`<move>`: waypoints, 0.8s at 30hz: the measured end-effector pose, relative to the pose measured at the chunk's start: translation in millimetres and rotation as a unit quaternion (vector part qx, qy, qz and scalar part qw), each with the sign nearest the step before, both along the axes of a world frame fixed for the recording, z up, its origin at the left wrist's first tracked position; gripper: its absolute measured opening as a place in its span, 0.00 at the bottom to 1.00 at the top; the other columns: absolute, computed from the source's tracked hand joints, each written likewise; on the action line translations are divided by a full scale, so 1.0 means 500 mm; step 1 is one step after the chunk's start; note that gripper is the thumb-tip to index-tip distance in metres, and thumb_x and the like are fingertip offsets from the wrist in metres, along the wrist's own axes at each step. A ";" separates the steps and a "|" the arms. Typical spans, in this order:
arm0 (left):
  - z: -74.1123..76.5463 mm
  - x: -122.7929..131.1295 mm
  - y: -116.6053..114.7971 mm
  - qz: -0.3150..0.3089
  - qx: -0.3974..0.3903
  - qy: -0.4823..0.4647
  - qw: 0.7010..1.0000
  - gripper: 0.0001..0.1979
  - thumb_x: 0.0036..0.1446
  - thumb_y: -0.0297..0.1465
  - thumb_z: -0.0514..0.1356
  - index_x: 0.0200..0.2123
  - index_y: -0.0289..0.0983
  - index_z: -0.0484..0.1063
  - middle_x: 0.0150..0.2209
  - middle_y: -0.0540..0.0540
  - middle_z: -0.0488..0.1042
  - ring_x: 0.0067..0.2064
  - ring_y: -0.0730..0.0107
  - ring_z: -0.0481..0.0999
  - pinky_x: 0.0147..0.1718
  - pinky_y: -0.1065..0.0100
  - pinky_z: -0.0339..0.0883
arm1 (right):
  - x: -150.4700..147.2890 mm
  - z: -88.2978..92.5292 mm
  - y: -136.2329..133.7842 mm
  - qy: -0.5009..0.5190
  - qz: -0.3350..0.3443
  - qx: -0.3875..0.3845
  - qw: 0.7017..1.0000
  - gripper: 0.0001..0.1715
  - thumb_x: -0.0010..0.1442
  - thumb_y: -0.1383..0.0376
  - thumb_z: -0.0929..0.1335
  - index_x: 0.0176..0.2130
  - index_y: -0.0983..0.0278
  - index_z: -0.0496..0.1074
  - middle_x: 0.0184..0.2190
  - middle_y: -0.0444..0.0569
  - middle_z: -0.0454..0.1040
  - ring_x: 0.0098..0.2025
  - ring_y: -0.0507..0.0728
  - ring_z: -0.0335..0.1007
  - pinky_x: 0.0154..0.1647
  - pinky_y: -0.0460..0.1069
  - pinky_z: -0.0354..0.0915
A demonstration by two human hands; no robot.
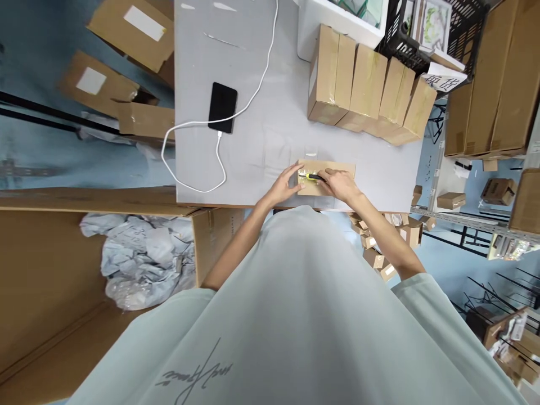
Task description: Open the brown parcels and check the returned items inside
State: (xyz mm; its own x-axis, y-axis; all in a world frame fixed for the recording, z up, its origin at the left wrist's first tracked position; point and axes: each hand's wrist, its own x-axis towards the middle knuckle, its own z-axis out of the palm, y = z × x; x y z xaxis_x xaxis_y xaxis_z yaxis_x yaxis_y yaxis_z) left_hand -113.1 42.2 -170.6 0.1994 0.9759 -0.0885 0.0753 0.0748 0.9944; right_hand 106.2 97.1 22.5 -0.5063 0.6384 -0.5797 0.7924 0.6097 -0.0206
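A small cardboard box (317, 190) lies at the table's near edge, in front of my body. My right hand (337, 183) is closed around a yellow and black utility knife (313, 176), whose front end rests at the taped left part of the box top. At the box's left end is my left hand (284, 185), thumb and fingers spread apart around that end, steadying it. Clear tape shows on the box top near the knife. The grip end of the knife is hidden under my right fingers.
Several taped cardboard boxes (366, 84) stand in a row at the back right, beside a white foam box (310, 34) and a black crate (459, 39). A phone (223, 107) with a white cable (266, 62) lies left. A large carton (46, 281) holds crumpled plastic bags (143, 253).
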 end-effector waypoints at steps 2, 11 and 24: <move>0.000 -0.001 0.000 -0.001 -0.003 -0.001 1.000 0.46 0.60 0.55 0.76 0.76 0.42 0.75 0.79 0.34 0.71 0.82 0.38 0.66 0.84 0.43 0.55 | -0.009 0.005 0.002 -0.013 0.005 -0.002 1.000 0.28 0.87 0.58 0.58 0.72 0.66 0.75 0.62 0.65 0.83 0.58 0.70 0.84 0.51 0.56 0.68; 0.004 -0.002 -0.007 -0.010 0.003 0.023 1.000 0.47 0.62 0.57 0.73 0.77 0.41 0.72 0.80 0.34 0.70 0.82 0.39 0.67 0.84 0.43 0.56 | -0.041 0.011 -0.001 -0.040 0.026 -0.010 0.999 0.25 0.86 0.63 0.59 0.70 0.67 0.76 0.60 0.67 0.84 0.57 0.70 0.86 0.52 0.57 0.70; 0.030 -0.008 -0.018 -0.003 -0.047 0.073 0.996 0.52 0.61 0.61 0.74 0.79 0.42 0.70 0.81 0.32 0.68 0.83 0.38 0.65 0.83 0.41 0.57 | -0.050 -0.016 0.014 0.045 0.083 0.005 0.996 0.27 0.79 0.75 0.59 0.63 0.72 0.82 0.56 0.71 0.86 0.58 0.70 0.85 0.59 0.62 0.72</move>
State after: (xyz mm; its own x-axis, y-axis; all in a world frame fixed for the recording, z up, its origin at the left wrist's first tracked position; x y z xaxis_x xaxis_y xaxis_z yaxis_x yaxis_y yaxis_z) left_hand -116.9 33.2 -155.8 0.1826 0.9609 -0.2082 0.2189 0.1667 0.9614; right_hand 81.3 103.8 14.7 -0.6546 0.5474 -0.5214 0.6759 0.7327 -0.0792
